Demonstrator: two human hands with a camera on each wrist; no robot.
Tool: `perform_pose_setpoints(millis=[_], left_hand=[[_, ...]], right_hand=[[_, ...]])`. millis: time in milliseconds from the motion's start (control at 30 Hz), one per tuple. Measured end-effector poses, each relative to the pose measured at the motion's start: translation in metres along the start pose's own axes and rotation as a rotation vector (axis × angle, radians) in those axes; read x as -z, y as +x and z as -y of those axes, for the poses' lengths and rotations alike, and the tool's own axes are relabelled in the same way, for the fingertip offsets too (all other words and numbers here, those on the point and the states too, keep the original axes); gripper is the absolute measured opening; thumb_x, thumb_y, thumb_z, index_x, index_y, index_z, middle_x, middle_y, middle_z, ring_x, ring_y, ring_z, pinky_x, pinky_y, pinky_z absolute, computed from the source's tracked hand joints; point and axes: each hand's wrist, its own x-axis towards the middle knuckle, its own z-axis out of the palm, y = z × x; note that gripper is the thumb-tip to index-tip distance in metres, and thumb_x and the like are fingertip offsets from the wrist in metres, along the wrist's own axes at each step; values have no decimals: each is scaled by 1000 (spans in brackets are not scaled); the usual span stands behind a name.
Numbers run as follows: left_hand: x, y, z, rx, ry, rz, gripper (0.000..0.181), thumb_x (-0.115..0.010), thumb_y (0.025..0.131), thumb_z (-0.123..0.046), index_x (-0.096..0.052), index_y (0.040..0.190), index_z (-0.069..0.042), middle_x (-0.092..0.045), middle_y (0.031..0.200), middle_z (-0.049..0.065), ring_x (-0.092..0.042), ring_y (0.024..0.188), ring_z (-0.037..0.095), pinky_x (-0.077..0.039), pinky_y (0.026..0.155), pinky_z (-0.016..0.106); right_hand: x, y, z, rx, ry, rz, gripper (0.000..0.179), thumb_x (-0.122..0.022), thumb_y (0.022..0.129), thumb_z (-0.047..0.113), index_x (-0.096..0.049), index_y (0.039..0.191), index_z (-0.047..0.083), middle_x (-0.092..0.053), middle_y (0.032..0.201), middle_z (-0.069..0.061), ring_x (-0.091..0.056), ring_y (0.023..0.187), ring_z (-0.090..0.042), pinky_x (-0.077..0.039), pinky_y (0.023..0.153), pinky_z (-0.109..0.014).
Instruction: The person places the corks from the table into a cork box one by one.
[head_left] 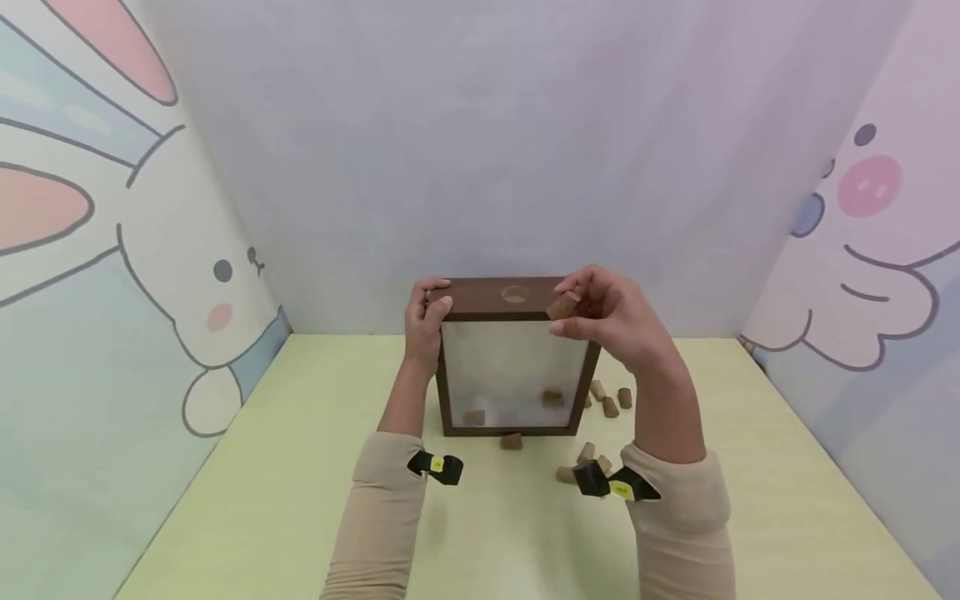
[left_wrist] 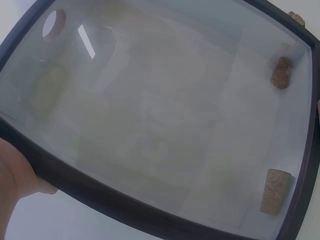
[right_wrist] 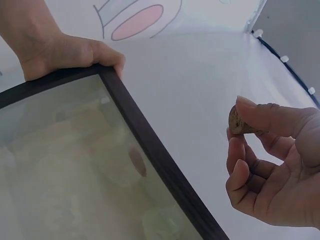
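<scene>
A dark brown wooden box frame point(head_left: 480, 298) with a clear front stands upright on the table, a round hole point(head_left: 515, 294) in its top. My left hand point(head_left: 425, 321) grips its upper left corner, thumb on the front edge and fingers over the top. In my right hand point(head_left: 618, 321), thumb and fingers pinch a cork stopper point(right_wrist: 241, 122) just above the frame's top right end, right of the hole. Through the pane, the left wrist view shows one dark cork point(left_wrist: 281, 73) and one lighter cork point(left_wrist: 276, 192) lying at the bottom inside.
One cork point(head_left: 512, 442) lies against the frame's front bottom edge. Several loose corks point(head_left: 611, 407) are to its right, and more corks point(head_left: 586, 452) lie nearer, partly behind my right wrist strap. The pale green table point(head_left: 315, 500) meets cartoon-printed side walls point(head_left: 217, 317).
</scene>
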Motion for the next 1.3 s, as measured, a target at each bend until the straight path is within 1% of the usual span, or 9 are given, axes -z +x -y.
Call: perform_pose_setpoints(millis=[33, 167, 333, 433, 567, 867, 967, 1100, 1300], left_hand=[[1, 2, 4, -2, -2, 3, 38, -47, 85, -14, -47, 117, 7, -43, 110, 0, -35, 92, 15, -27, 80, 32], [0, 7, 8, -7, -1, -7, 37, -49, 85, -19, -50, 115, 3, -45, 109, 0, -36, 91, 15, -28, 80, 32], [1, 8, 9, -20, 15, -22, 35, -52, 84, -24, -54, 111, -2, -47, 107, 1, -36, 86, 14, -29, 77, 31], [1, 8, 9, -34, 7, -27, 36, -52, 84, -24, -54, 111, 0, -48, 107, 2, -37, 85, 14, -29, 76, 31], [1, 8, 8, -44, -4, -30, 39, -53, 85, -24, -53, 112, 3, -49, 110, 2, -38, 87, 13, -30, 77, 30], [2, 4, 8, -29, -19, -61, 37, -55, 84, -25, -55, 110, 0, -50, 107, 2, -40, 85, 14, -31, 77, 31], [2, 3, 8, -28, -17, -62, 38, -54, 84, -25, -54, 111, 3, -50, 104, 2, -39, 82, 13, -30, 75, 30], [2, 3, 7, -27, -23, -62, 39, -54, 85, -23, -52, 112, 5, -50, 103, 1, -39, 83, 13, -31, 75, 30], [4, 4, 5, -18, -20, -56, 38, -52, 86, -16, -51, 114, 9, -49, 103, 1, -39, 82, 13, -31, 75, 29]], right_hand=[[1, 2, 0, -10, 12, 7, 31, -69, 76, -10, -53, 102, -7, -56, 82, -9, -57, 72, -20, -47, 61, -26], [5, 14, 0, -46, 60, 14, 30, -68, 77, -10, -52, 101, -5, -54, 81, -8, -59, 81, -21, -49, 68, -28], [6, 33, -3, -69, 20, 13, 31, -69, 79, -4, -57, 108, 1, -61, 89, -13, -60, 84, -25, -49, 73, -32], [5, 43, -3, -87, -15, 18, 32, -68, 80, -2, -59, 110, 5, -61, 93, -16, -59, 84, -27, -47, 74, -33], [3, 54, -4, -108, -3, 37, 32, -65, 81, -7, -58, 110, 3, -60, 94, -17, -57, 86, -29, -47, 75, -33], [-2, 69, -15, -154, -20, 85, 30, -63, 81, -9, -59, 108, 3, -60, 91, -18, -56, 81, -30, -47, 70, -35], [-3, 73, -19, -180, -40, 97, 30, -62, 82, -7, -58, 110, 3, -60, 91, -17, -55, 77, -31, -45, 65, -34], [-5, 78, -19, -237, -63, 107, 33, -64, 82, -3, -56, 113, 4, -62, 94, -15, -53, 77, -29, -42, 64, -34], [-9, 88, -14, -308, -158, 151, 30, -69, 81, 3, -58, 108, 5, -62, 96, -14, -52, 74, -29, -41, 62, -34]])
